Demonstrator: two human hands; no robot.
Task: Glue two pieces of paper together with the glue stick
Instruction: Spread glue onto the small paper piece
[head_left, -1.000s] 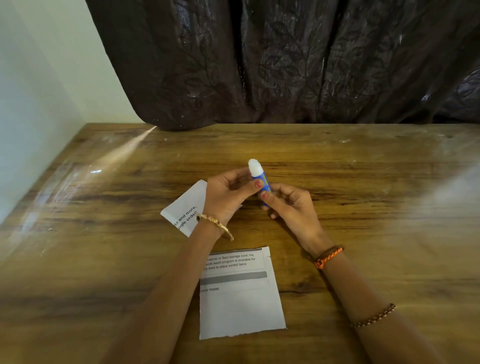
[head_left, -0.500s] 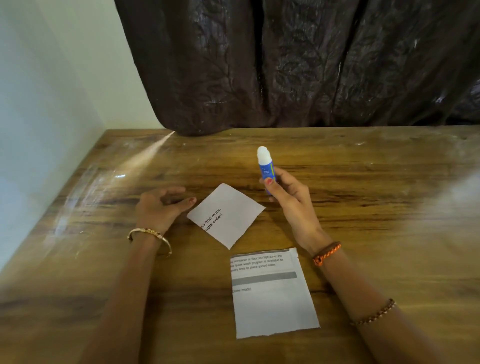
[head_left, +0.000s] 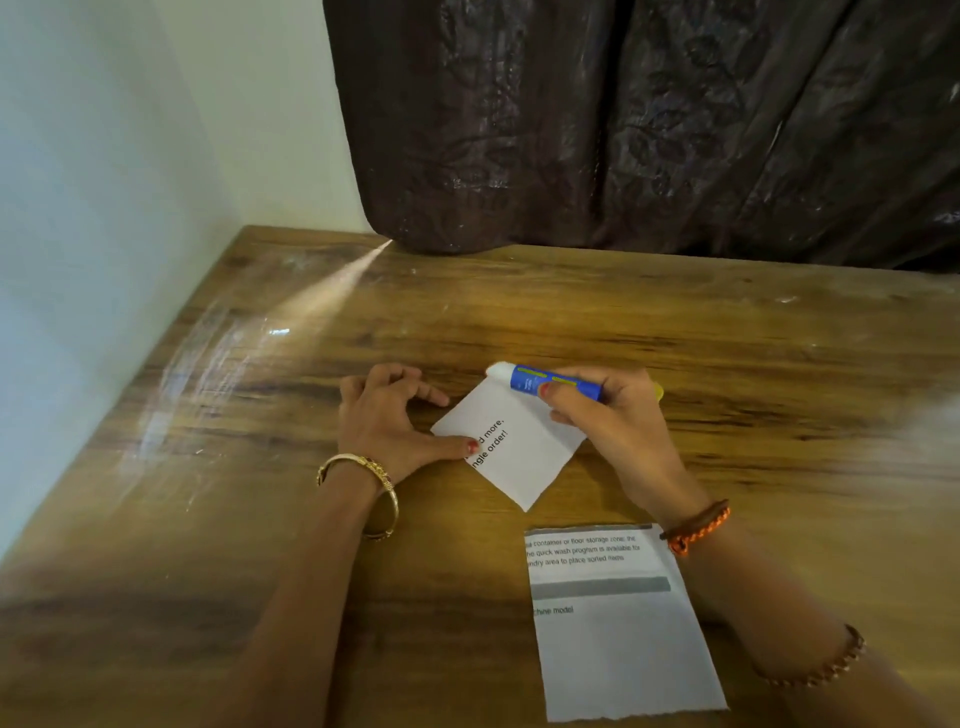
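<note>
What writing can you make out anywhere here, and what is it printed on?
Small white paper square, partly under the left hand's thumb: "d more," and "ngle order!"
Larger white paper sheet, cut off at its left edge: "container or floor storage zone: the", "he quick wash program is available for", "ndry area to place sorted items", "chine model".
Blue glue stick label: too small to read.

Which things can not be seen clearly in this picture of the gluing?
- Small paper, head view: the left hand thumb covers some print.
- Glue stick: the right hand hides its rear; whether its white tip touches the paper is unclear.
- Large paper: print too small to read fully.
</note>
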